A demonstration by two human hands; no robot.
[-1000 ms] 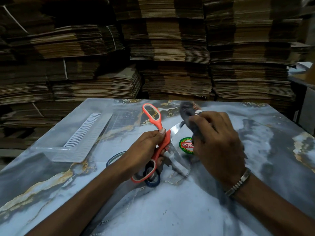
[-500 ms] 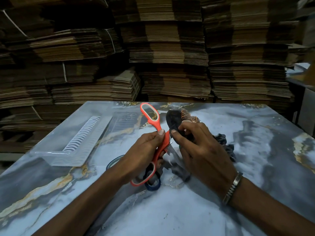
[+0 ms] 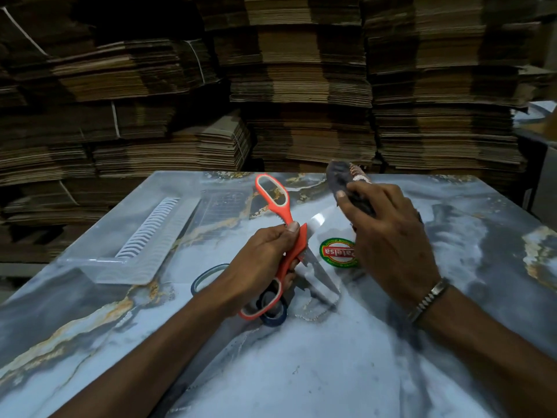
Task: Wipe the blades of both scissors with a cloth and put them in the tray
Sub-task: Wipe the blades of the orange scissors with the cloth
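Observation:
My left hand (image 3: 261, 260) grips the orange-handled scissors (image 3: 281, 233) at the pivot, blades spread apart above the table. One blade (image 3: 322, 277) points down to the right, the other (image 3: 316, 222) points up toward my right hand. My right hand (image 3: 388, 245) holds a dark grey cloth (image 3: 342, 179) bunched up, just right of the upper blade and apart from it. A second pair of scissors with blue handles (image 3: 272, 316) lies on the table under my left hand, mostly hidden. The clear plastic tray (image 3: 150, 236) sits at the table's far left.
A round red and green sticker (image 3: 337, 253) is on the marble-patterned table (image 3: 331, 357). Tall stacks of flattened cardboard (image 3: 301, 86) rise right behind the table. A dark cabinet edge (image 3: 539, 164) stands at the far right.
My right hand with the cloth has slid up and off the upper blade, moving right and away from the scissors. The left hand keeps its hold on the orange scissors.

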